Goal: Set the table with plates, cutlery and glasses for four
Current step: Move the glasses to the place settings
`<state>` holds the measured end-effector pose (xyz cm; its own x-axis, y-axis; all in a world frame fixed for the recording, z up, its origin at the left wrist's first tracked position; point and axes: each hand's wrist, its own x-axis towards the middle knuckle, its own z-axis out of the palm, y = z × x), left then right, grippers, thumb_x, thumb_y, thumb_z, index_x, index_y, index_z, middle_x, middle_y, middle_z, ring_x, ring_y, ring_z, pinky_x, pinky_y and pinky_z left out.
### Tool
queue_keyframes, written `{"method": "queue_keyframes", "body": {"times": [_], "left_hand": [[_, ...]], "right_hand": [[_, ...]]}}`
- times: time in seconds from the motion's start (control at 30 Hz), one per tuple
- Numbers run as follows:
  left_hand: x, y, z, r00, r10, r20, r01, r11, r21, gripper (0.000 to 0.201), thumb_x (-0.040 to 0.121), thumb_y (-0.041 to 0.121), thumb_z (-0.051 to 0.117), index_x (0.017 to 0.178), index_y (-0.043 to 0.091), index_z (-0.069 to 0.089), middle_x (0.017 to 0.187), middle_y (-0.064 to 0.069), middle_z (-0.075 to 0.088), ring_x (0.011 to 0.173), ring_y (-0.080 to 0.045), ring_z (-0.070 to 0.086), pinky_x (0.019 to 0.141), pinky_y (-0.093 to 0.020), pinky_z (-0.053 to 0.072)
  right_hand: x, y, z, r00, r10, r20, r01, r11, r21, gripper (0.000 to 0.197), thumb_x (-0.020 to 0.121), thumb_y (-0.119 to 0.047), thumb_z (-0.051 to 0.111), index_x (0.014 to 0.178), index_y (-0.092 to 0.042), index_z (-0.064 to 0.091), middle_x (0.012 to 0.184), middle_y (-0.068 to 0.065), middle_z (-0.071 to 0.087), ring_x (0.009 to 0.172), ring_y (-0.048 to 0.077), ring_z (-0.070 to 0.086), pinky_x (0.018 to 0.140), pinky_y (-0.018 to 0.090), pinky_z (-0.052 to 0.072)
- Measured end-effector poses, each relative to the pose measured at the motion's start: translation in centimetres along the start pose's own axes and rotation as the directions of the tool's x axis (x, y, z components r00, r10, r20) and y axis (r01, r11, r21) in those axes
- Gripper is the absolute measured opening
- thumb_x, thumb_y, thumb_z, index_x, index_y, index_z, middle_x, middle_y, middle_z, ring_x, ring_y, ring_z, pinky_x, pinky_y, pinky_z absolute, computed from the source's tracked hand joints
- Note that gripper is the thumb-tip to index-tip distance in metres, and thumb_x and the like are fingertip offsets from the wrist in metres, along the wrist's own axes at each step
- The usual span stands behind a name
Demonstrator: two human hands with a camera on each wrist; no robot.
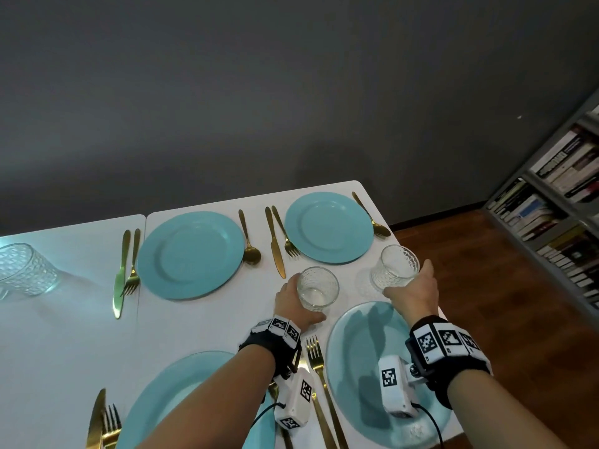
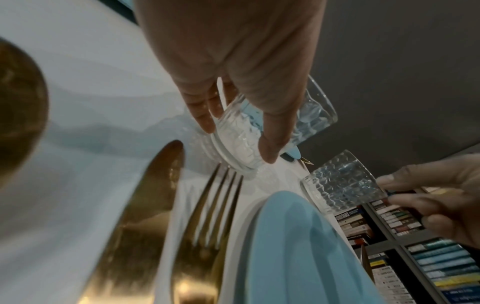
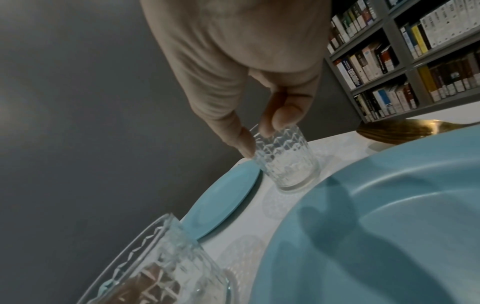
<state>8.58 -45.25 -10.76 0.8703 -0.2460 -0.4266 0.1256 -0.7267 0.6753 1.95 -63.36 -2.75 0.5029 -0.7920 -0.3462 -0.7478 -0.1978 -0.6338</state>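
Observation:
Four light blue plates lie on the white table: far left, far right, near left and near right. Gold cutlery flanks them, such as a knife and a fork. My left hand grips a clear patterned glass between the plates, slightly tilted just over the table. My right hand pinches a second glass by its rim, upright on the table near the right edge.
A third glass stands at the table's far left. A grey bookshelf full of books rises to the right, across a strip of wooden floor. A dark grey wall backs the table. The table's right edge runs close to the right-hand glass.

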Motion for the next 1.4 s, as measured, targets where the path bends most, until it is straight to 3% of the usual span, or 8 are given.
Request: {"method": "queue_keyframes", "body": {"times": [0.23,0.53,0.7,0.8,0.93,1.13,1.27,1.4], "left_hand": [[-0.9,-1.2,-3.1,0.998,-0.026,0.061,0.017,0.991,0.132,0.115,0.062,0.032,0.085,0.149,0.013,0.012,0.151,-0.009,0.029,0.140,-0.026,0.028,0.114,-0.038,0.031],[-2.7,-8.1,-14.8,0.948,-0.086,-0.307,0.029,0.982,-0.185,0.063,0.082,0.014,0.066,0.138,0.006,0.037,0.133,-0.013,0.051,0.119,-0.027,0.054,0.100,-0.032,0.040],[-4.8,-15.3,-23.0,0.882,-0.161,-0.442,0.019,0.951,-0.308,0.042,0.084,0.009,0.062,0.123,0.001,0.049,0.116,-0.016,0.061,0.108,-0.029,0.059,0.088,-0.027,0.041],[-6.0,-20.3,-27.6,0.852,-0.241,-0.464,0.064,0.929,-0.365,0.038,0.085,0.011,0.060,0.120,0.000,0.050,0.111,-0.017,0.063,0.107,-0.030,0.058,0.084,-0.027,0.040],[-6.6,-27.1,-33.2,0.807,-0.362,-0.466,0.165,0.897,-0.410,0.042,0.083,0.009,0.061,0.122,0.000,0.048,0.118,-0.019,0.061,0.113,-0.030,0.056,0.091,-0.031,0.041],[-5.8,-33.3,-38.9,0.773,-0.429,-0.468,0.253,0.884,-0.393,0.054,0.079,0.012,0.066,0.127,0.000,0.044,0.130,-0.019,0.052,0.118,-0.033,0.051,0.096,-0.036,0.041],[-4.6,-34.9,-40.5,0.783,-0.428,-0.452,0.254,0.883,-0.395,0.070,0.076,0.018,0.073,0.134,-0.001,0.038,0.137,-0.019,0.042,0.124,-0.033,0.047,0.100,-0.036,0.039],[-2.4,-36.8,-41.4,0.788,-0.435,-0.435,0.234,0.866,-0.442,0.094,0.069,0.026,0.081,0.142,-0.001,0.028,0.145,-0.017,0.036,0.133,-0.029,0.040,0.108,-0.036,0.033]], "right_hand": [[-4.5,-4.6,-0.1,0.981,-0.183,-0.069,0.186,0.982,0.042,0.101,0.078,-0.001,0.072,0.153,-0.018,0.006,0.151,0.015,0.025,0.131,0.034,0.040,0.103,0.040,0.039],[-14.0,-12.6,6.5,0.904,-0.362,0.229,0.357,0.932,0.066,0.085,0.078,-0.015,0.072,0.147,-0.018,0.023,0.141,0.012,0.039,0.125,0.029,0.044,0.102,0.037,0.043],[-22.1,-14.6,14.5,0.839,-0.299,0.455,0.277,0.954,0.116,0.073,0.079,-0.013,0.072,0.141,-0.016,0.034,0.108,0.004,0.053,0.066,0.017,0.053,0.053,0.026,0.046],[-26.9,-15.2,19.9,0.792,-0.230,0.565,0.213,0.972,0.098,0.068,0.081,-0.010,0.070,0.139,-0.015,0.035,0.087,-0.001,0.049,0.056,0.016,0.045,0.051,0.026,0.043],[-31.6,-16.1,27.2,0.748,-0.153,0.646,0.119,0.988,0.096,0.064,0.081,-0.010,0.069,0.137,-0.012,0.038,0.094,0.009,0.054,0.052,0.014,0.046,0.046,0.023,0.042],[-35.2,-18.0,35.2,0.761,-0.112,0.639,0.075,0.994,0.086,0.056,0.081,-0.012,0.068,0.132,-0.010,0.045,0.078,0.004,0.054,0.051,0.015,0.048,0.049,0.023,0.045],[-35.6,-19.2,38.4,0.789,-0.112,0.604,0.104,0.993,0.048,0.064,0.081,-0.016,0.068,0.137,-0.012,0.039,0.099,0.008,0.059,0.059,0.014,0.052,0.051,0.021,0.046],[-35.0,-21.0,41.9,0.820,-0.161,0.549,0.192,0.981,0.001,0.082,0.073,-0.023,0.076,0.142,-0.015,0.033,0.131,0.011,0.051,0.106,0.025,0.059,0.088,0.033,0.053]]}}
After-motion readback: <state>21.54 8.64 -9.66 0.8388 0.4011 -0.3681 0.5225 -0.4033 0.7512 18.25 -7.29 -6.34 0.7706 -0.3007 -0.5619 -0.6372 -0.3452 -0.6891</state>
